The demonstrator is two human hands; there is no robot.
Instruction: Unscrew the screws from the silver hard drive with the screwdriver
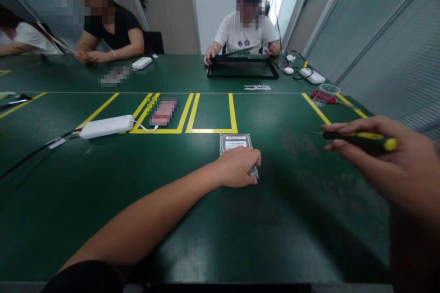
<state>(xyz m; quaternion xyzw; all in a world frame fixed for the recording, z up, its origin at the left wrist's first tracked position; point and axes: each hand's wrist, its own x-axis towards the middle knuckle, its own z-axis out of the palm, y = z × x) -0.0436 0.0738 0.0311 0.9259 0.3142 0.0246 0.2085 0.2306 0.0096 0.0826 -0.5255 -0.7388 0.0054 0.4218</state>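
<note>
A silver hard drive [235, 141] with a white label lies on the green table [192, 210], just in front of a yellow-taped rectangle. My left hand [239, 166] reaches over it, with its fingers curled round the right edge and the palm covering much of the drive. Off to the right, my right hand [381, 151] grips a black-and-yellow screwdriver [364, 141] by its handle. Its thin shaft points left, above the table and apart from the drive.
A white power strip [106, 127] with a black cable lies at left, wired to a pixelated phone [164, 112]. Across the table, a person [245, 32] handles a black frame [242, 75]. A clear round container [330, 89] and a red item [323, 97] lie at right.
</note>
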